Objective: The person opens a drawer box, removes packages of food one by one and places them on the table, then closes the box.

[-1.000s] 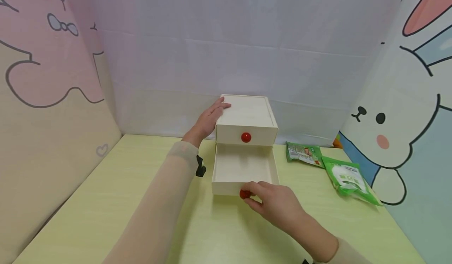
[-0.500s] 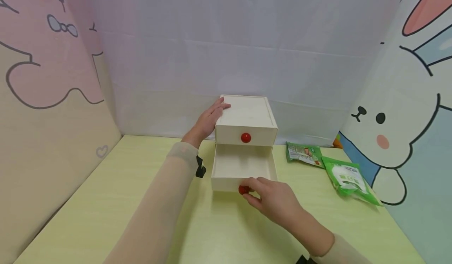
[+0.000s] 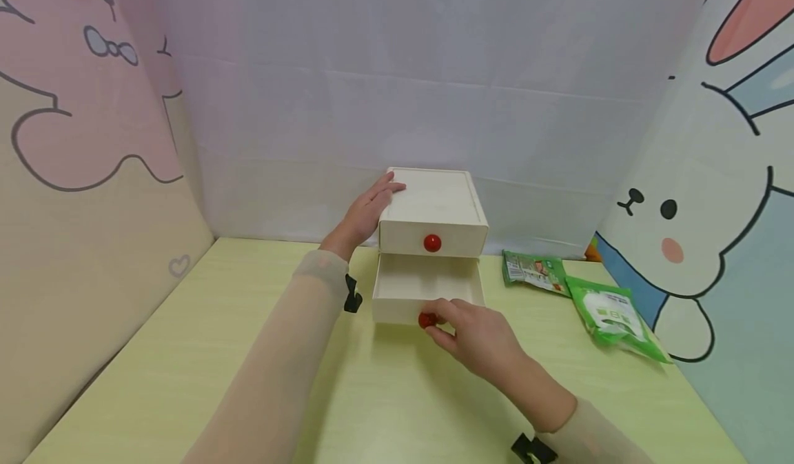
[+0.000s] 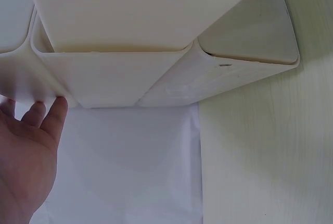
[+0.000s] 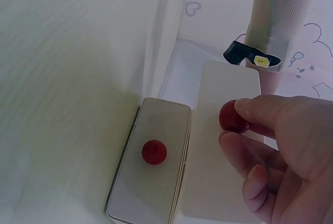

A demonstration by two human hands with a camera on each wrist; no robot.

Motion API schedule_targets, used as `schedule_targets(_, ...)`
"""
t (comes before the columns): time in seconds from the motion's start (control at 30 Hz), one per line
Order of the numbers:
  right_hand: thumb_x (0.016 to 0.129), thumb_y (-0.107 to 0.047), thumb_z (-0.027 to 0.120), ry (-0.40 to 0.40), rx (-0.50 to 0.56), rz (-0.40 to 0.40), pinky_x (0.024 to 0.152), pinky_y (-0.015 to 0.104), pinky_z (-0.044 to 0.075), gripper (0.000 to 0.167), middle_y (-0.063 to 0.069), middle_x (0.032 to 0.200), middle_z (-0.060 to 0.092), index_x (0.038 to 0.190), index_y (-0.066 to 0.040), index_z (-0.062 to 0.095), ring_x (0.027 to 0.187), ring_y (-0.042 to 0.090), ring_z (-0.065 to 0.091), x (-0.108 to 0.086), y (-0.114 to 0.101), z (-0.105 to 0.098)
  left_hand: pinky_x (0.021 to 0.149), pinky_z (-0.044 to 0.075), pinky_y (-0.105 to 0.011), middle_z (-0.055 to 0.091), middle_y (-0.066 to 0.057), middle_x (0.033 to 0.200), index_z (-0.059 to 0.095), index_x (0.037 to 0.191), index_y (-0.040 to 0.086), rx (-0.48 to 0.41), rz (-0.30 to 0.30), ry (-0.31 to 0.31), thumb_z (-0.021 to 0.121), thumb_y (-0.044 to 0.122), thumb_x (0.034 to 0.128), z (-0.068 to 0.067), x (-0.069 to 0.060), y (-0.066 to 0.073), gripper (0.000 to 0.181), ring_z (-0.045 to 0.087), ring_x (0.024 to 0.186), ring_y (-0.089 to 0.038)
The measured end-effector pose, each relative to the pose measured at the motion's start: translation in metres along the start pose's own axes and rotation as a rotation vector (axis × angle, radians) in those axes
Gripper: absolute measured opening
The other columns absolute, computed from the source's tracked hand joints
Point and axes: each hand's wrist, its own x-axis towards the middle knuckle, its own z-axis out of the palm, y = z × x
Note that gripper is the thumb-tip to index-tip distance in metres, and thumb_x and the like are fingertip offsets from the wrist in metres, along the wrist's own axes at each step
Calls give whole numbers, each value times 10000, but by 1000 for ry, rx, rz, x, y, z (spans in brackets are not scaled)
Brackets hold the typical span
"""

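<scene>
A small white drawer cabinet (image 3: 434,198) stands against the back cloth. Below its top drawer, which is flush in the frame and has a red knob (image 3: 432,243), another drawer (image 3: 428,286) sticks out partway and holds nothing visible. My right hand (image 3: 477,340) pinches that drawer's red knob (image 5: 234,116) between thumb and fingers. A lower drawer (image 5: 151,187) with its own knob (image 5: 154,152) appears in the right wrist view, flush in place. Fairly straight fingers of my left hand (image 3: 366,210) rest against the cabinet's upper left side; the left wrist view shows that hand (image 4: 28,156) beside the white wall.
Two green snack packets lie right of the cabinet: a smaller one (image 3: 535,271) behind and a larger one (image 3: 614,318) nearer. Pale yellow-green tabletop (image 3: 186,367) extends around them. Printed cloth walls rise at the left (image 3: 112,209) and right (image 3: 732,312).
The pulled-out drawer has slid partway back into the cabinet, and my right hand has moved forward with its knob. My left hand stays in place against the cabinet.
</scene>
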Motion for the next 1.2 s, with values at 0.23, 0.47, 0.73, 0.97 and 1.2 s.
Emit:
schedule_targets(0.23,952,-221,869,-16,12,35,579,210,508,214,-53,999,820,1129,-201,750,815,124,762,8,4,2,1387,131,-625,188,164,1840,569,1612,245,5,4,2,309,458,1180,0,0,0,547,117,1736,-202)
schedule_targets(0.47,960,-215,857,-22,22,64,600,259,540,201,-39,1004,819,1133,-195,755,841,177,778,14,8,5,1390,122,-617,191,157,1841,568,1612,235,6,9,1,308,446,1184,0,0,1,543,111,1737,-203)
schedule_targets(0.73,968,-193,846,-12,16,81,611,318,569,202,-14,1021,822,1151,-179,762,873,213,781,21,13,9,1388,122,-626,173,164,1844,559,1619,240,1,-2,-3,306,464,1184,0,1,-1,550,100,1739,-199)
schedule_targets(0.97,992,-195,823,-34,18,110,609,322,564,196,7,1061,818,1177,-165,764,888,216,774,29,17,10,1386,126,-631,165,146,1851,555,1622,245,8,-3,-5,302,477,1181,0,3,-2,559,106,1738,-203)
schedule_targets(1.2,989,-218,831,-33,-4,144,626,364,583,227,26,1070,809,1197,-162,757,857,224,739,37,23,15,1389,126,-616,164,131,1853,565,1613,226,-4,9,-8,308,453,1184,0,2,-1,549,103,1738,-200)
